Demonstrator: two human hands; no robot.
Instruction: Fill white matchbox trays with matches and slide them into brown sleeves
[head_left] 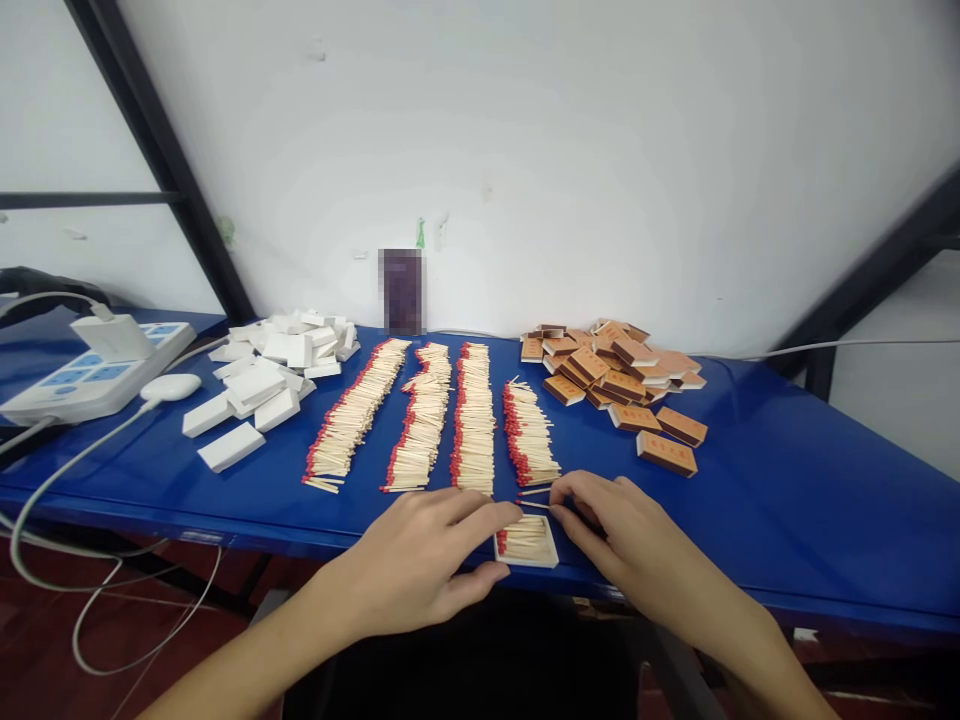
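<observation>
A small white matchbox tray (553,558) lies near the table's front edge, with several red-headed matches (525,538) inside, heads to the left. My left hand (431,560) steadies the tray at its left side, index finger at the far corner and thumb at the near corner. Just beyond the tray, my right hand (622,530) is closed, thumb and index finger pinching the plain end of a single match (534,503). Past it, a shorter row of matches (531,435) runs away from me, and three longer rows (474,420) lie to its left.
White matchbox trays (277,355) are heaped at the left back. Orange-brown matchbox sleeves (607,365) form a pile at the right back. A power strip (97,385) with a plugged-in charger and white cables stands far left. A pixelated dark rectangle (403,292) is against the white wall.
</observation>
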